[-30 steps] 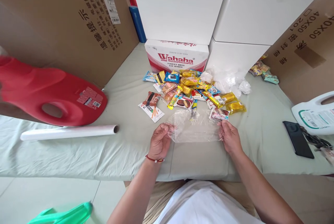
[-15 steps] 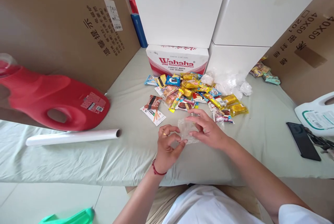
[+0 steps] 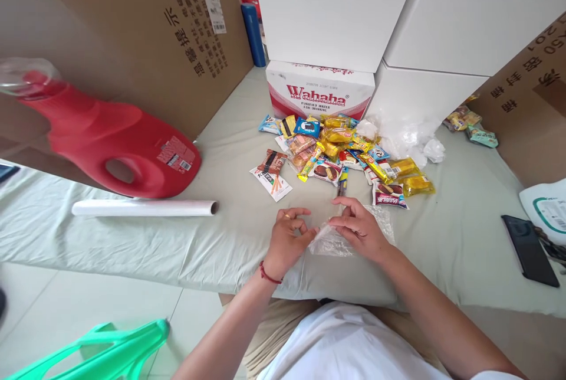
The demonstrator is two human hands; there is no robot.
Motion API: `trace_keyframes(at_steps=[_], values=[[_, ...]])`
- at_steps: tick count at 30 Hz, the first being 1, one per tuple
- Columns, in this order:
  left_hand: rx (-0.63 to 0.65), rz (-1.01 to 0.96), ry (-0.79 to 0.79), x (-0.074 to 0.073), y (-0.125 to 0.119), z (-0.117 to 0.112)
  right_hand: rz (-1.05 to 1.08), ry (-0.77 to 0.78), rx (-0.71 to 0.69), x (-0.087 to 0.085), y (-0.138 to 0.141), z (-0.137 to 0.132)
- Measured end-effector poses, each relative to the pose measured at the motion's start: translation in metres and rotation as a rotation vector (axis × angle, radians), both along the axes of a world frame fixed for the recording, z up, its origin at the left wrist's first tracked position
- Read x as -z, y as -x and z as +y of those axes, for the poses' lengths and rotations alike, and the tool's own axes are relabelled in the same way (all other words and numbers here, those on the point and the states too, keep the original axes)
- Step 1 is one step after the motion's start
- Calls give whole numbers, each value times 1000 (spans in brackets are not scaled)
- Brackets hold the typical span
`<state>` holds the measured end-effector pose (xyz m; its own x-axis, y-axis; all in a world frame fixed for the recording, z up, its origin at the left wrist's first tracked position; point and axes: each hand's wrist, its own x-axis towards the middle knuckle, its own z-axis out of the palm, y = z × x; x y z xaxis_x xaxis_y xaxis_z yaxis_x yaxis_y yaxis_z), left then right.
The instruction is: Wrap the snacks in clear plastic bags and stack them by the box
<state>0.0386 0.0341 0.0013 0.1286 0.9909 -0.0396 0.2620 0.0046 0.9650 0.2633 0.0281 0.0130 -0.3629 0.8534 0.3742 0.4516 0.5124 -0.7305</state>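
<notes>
My left hand [image 3: 289, 241] and my right hand [image 3: 360, 228] meet over a clear plastic bag [image 3: 336, 241] lying crumpled on the pale green sheet [image 3: 221, 238]. Both hands pinch the bag's near left edge with thumb and fingers. A red cord bracelet circles my left wrist. Just beyond the hands lies a heap of wrapped snacks [image 3: 336, 150] in yellow, blue and red packets, with one chocolate snack packet [image 3: 389, 196] close to my right hand.
A red jug [image 3: 110, 138] lies on its side at the left, with a white roll [image 3: 144, 207] in front of it. A Wahaha carton [image 3: 321, 94], white boxes and brown cartons stand behind. A black phone [image 3: 528, 249] lies at the right. A green plastic stool [image 3: 97, 353] stands on the floor.
The bag was stretched flat between both hands; the hands have come together and the bag is now bunched up. The camera has shifted, so everything sits further right.
</notes>
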Motion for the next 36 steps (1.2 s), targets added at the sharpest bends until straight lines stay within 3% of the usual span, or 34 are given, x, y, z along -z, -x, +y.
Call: trace_keyframes(at_steps=[4, 9, 18, 20, 22, 24, 26, 29, 31, 33, 36], values=[[135, -237, 260, -7, -4, 2, -11, 1, 66, 4, 2, -7], [278, -211, 349, -3, -14, 4, 1, -32, 90, 5, 1, -11], [158, -193, 295, 6, -14, 5, 38, 40, 154, 9, -11, -19], [123, -152, 261, 5, -15, 2, 88, 142, 234, 6, -9, -21], [88, -51, 173, 0, -18, -4, 208, 345, 314, 0, -3, -25], [67, 112, 21, -8, -22, -13, 352, 586, 330, -8, 6, -31], [52, 288, -159, -17, -26, -22, 428, 711, 311, -17, 15, -37], [57, 459, -376, -29, -31, -34, 424, 660, 375, -25, 24, -45], [54, 463, -455, -34, -33, -38, 461, 632, 414, -27, 24, -48], [26, 376, -462, -35, -33, -39, 553, 647, 418, -28, 21, -49], [11, 180, -349, -32, -32, -38, 716, 740, 408, -28, 14, -48]])
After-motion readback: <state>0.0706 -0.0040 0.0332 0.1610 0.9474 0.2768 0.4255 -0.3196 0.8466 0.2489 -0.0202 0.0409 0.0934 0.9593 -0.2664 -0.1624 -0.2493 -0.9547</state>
